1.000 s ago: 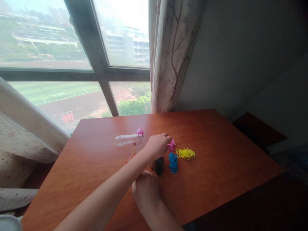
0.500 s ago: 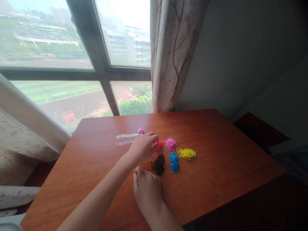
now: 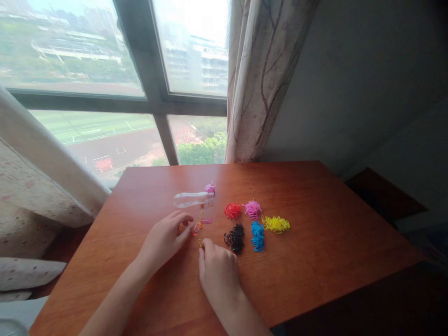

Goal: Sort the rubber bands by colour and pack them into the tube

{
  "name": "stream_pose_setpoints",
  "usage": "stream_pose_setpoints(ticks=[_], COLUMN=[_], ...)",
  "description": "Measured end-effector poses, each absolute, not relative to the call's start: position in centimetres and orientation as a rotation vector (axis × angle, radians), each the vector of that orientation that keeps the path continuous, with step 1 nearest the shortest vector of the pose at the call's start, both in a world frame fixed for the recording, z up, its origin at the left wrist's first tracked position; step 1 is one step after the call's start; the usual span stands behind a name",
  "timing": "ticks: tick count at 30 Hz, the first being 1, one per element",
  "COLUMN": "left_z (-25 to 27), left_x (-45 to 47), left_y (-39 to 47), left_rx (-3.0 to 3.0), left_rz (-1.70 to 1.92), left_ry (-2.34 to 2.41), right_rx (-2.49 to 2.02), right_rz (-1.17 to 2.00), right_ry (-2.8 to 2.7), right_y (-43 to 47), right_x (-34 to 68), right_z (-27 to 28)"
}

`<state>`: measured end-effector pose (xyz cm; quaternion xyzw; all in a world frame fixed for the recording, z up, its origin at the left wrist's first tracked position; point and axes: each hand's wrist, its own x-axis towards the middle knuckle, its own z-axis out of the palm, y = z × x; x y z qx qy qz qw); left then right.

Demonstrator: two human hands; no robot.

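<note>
My left hand (image 3: 170, 235) is beside a small mixed cluster of rubber bands (image 3: 200, 224) in pink, yellow and red. Its fingers are curved, with a gap between thumb and forefinger; the tips are at the cluster's left edge. My right hand (image 3: 220, 263) rests on the table, closed, and a yellow rubber band (image 3: 200, 243) pokes out from its thumb and forefinger. Sorted by colour, piles of bands lie to the right: red (image 3: 233, 211), pink (image 3: 252, 209), black (image 3: 235, 238), blue (image 3: 257, 236) and yellow (image 3: 276, 224).
Beyond the cluster lies a clear plastic tube or bag (image 3: 191, 199) with a pink piece (image 3: 210, 187) at its right end. All of it sits on a brown wooden table (image 3: 315, 261). A window and curtains (image 3: 259, 93) border the far side.
My left hand has come back from the red pile, leftward and nearer to me, uncovering the mixed cluster. My right hand stays in place with the yellow band. The view has shifted slightly.
</note>
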<state>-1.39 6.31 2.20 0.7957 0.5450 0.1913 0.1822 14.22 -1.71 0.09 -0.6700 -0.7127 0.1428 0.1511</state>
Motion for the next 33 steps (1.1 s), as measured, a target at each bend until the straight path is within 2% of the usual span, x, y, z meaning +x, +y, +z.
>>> stream_pose_setpoints(ticks=[33], left_z=[1.3], left_x=[-0.9], left_y=[5.8], left_rx=[2.097], left_rz=[0.542], left_ry=[1.381], right_rx=[-1.791], right_rz=[0.319], right_ry=[-1.971], right_y=[-2.0], right_x=[14.7], right_z=[-1.4])
